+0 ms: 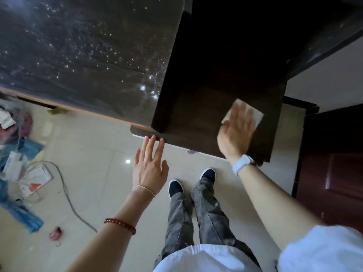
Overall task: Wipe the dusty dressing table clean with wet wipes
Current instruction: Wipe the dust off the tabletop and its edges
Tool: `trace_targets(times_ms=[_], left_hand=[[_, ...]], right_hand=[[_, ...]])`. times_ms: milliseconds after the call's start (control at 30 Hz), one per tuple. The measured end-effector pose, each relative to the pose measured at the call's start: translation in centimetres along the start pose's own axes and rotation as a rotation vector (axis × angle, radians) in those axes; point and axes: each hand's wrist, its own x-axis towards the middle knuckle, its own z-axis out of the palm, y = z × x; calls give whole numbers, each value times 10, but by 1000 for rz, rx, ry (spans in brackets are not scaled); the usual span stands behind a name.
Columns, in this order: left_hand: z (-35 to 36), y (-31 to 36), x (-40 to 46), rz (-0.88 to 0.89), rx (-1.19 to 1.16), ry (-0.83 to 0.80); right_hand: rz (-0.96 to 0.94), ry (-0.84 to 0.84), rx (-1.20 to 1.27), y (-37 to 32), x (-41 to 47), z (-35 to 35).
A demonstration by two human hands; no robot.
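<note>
Head view: the right hand (234, 132) lies flat on the dark wooden panel (216, 95) at the right end of the desk, palm down, its fingers (242, 114) spread and pressing a pale wet wipe (255, 114) against the wood rather than pinching it. The wipe sits near the panel's right edge, partly hidden under the fingers, with a corner showing beyond them. The left hand (150, 165) is open and holds nothing, fingers apart, their tips touching the near lip of the panel. Farther left, the dusty surface (78, 55) looks grey and speckled with bright flecks; whether it is a glass top or a mirror I cannot tell.

To do this stroke well, I would keep the whole palm over the wipe so pressure stays even, and draw it in long overlapping passes along the panel, finishing off an edge so the dirt leaves the wood. The free hand should steady the piece at the lip. The wipe looks folded; turning it to a fresh face once it greys would avoid smearing. The speckled surface to the left likely needs the most work.
</note>
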Motion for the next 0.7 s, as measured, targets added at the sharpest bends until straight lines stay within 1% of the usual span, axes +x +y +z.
trace_targets(times_ms=[67, 100, 133, 200, 267, 333, 400, 533, 600, 700], left_hand=[[0, -3, 1, 15, -44, 36], [0, -5, 2, 25, -70, 55], [0, -7, 2, 31, -90, 59], [-2, -8, 1, 35, -100, 49], [-5, -3, 0, 16, -69, 62], [-6, 9, -2, 10, -49, 66], [-5, 31, -1, 76, -50, 62], [-2, 74, 21, 219, 19, 47], [-1, 86, 41, 221, 44, 48], [3, 99, 61, 182, 57, 24]], right_hand=[[-298, -63, -19, -52, 0, 19], [-461, -91, -44, -69, -6, 28], [-574, -110, -61, -76, -11, 32], [-635, -134, -54, -55, -22, 30], [-560, -145, -63, -10, -34, 19], [-392, -119, -55, 40, -44, 5], [-233, -132, -50, 71, -46, -10], [3, -84, -19, 74, -3, -23], [83, -54, 16, 72, 34, -27], [130, -35, 62, 71, 78, -35]])
